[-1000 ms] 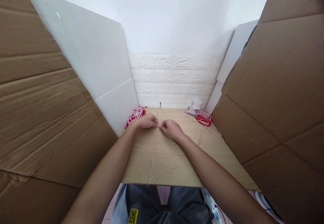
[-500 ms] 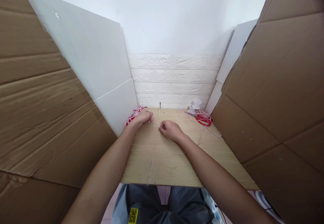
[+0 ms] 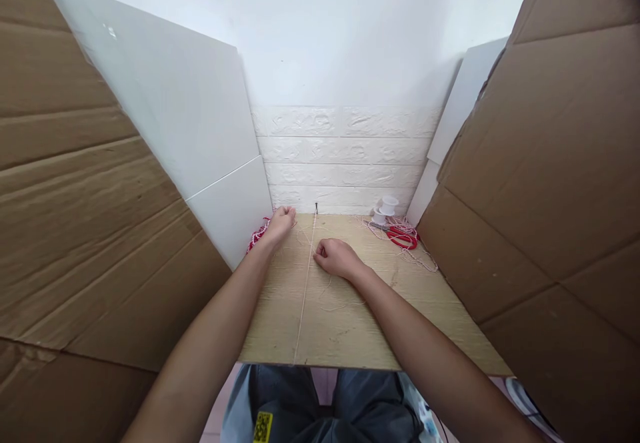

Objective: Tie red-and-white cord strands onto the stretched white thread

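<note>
A pale cord point(image 3: 305, 296) runs taut from a dark nail point(image 3: 316, 207) at the back of the wooden board point(image 3: 350, 343) down to its front edge. Left of the cord, my left hand point(image 3: 281, 224) is closed in a pinch near the back edge, on what looks like a fine pale thread; its fingertips are partly hidden. Just right of the cord, my right hand point(image 3: 336, 257) is closed, thumb and forefinger pinched on thread at the cord. Thin loose thread point(image 3: 303, 233) curls between the hands, and more lies below my right wrist.
Red and white yarn point(image 3: 257, 235) is heaped at the back left, partly behind my left hand. Red-handled scissors point(image 3: 401, 237), white spools point(image 3: 387, 205) and tangled pink cord lie at the back right. Cardboard walls point(image 3: 550, 183) stand on both sides.
My left hand has moved up and slightly left, away from the cord and towards the back wall. The thread near it hangs looser. My right hand has stayed in place.
</note>
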Demonstrator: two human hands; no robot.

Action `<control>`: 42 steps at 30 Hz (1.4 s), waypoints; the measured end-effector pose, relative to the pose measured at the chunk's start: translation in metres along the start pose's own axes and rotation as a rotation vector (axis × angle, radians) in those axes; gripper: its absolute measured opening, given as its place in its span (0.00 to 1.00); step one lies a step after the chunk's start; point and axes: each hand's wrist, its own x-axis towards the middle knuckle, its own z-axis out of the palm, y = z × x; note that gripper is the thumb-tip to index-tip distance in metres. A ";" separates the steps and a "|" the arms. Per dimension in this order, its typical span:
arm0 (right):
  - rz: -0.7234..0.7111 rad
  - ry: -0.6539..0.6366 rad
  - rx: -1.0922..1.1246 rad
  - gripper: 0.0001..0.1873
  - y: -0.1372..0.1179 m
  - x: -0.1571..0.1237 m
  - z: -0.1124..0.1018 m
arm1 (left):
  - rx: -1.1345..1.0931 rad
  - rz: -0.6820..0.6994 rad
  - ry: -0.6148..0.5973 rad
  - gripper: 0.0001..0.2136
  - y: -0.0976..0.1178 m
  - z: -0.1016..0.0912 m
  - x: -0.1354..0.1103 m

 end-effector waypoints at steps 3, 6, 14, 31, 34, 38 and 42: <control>-0.010 0.007 -0.020 0.08 -0.001 0.000 0.001 | -0.224 -0.005 -0.046 0.06 0.016 -0.004 -0.005; -0.005 0.009 -0.038 0.08 -0.002 0.000 0.001 | -0.423 0.015 -0.417 0.05 0.036 -0.016 -0.017; -0.001 0.014 -0.019 0.08 -0.002 0.000 0.000 | -0.097 0.027 -0.588 0.14 0.042 -0.018 -0.028; 0.036 0.029 0.000 0.09 -0.003 0.000 0.003 | 0.858 0.110 -0.674 0.12 0.012 -0.012 -0.016; 0.043 0.039 0.007 0.10 -0.002 0.001 0.005 | 0.850 0.112 -0.687 0.13 0.009 -0.014 -0.015; 0.050 0.049 0.005 0.09 -0.003 0.001 0.005 | 0.863 0.111 -0.702 0.08 0.004 -0.015 -0.012; 0.056 0.034 0.006 0.09 -0.004 0.000 0.003 | 0.814 0.100 -0.675 0.07 0.003 -0.014 -0.012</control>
